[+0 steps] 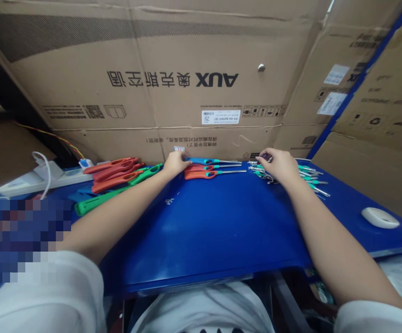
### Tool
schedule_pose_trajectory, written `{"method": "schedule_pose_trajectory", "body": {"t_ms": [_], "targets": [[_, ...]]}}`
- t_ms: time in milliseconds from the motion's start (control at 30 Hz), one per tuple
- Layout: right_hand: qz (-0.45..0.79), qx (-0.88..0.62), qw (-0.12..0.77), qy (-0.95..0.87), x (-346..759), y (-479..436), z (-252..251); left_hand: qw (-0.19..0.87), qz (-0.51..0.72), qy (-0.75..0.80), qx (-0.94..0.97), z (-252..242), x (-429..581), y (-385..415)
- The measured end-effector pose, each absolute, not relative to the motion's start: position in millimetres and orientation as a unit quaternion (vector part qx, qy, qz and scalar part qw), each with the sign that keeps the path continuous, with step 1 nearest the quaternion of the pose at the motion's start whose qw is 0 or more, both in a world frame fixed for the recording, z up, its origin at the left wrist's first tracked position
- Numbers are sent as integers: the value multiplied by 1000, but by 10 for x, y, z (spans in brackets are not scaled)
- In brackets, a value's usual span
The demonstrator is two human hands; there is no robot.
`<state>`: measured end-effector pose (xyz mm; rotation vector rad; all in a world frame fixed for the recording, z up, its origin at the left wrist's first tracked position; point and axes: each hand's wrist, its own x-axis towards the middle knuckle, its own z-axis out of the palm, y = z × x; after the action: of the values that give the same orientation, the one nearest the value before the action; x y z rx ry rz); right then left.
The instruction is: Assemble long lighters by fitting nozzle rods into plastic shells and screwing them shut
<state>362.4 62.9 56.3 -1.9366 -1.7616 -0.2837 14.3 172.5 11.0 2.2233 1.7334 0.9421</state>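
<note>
My left hand (176, 165) is closed at the handle end of a blue gas lighter (201, 161), thumb and fingers around its tip. Beside that lighter, on the near side, lie a red lighter (198, 168) and an orange lighter (200, 175), their metal tubes pointing right. My right hand (280, 164) is over a pile of metal lighter tubes with teal ends (313, 178). Its thumb and fingers are curled together in a pinch, and what lies between them is too small to make out.
Red and orange lighter handles (116, 171) and green ones (95, 200) are heaped at left, near a white power strip (69, 178). A white mouse-shaped object (380, 218) rests at right on the blue table (215, 231). Cardboard (173, 46) walls in the back.
</note>
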Motion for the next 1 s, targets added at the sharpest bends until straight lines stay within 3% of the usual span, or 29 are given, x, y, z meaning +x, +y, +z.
{"method": "schedule_pose_trajectory", "body": {"t_ms": [1000], "targets": [[0,-722,3,-691,3600,705,449,102,329,623,703,78,223,1612]]}}
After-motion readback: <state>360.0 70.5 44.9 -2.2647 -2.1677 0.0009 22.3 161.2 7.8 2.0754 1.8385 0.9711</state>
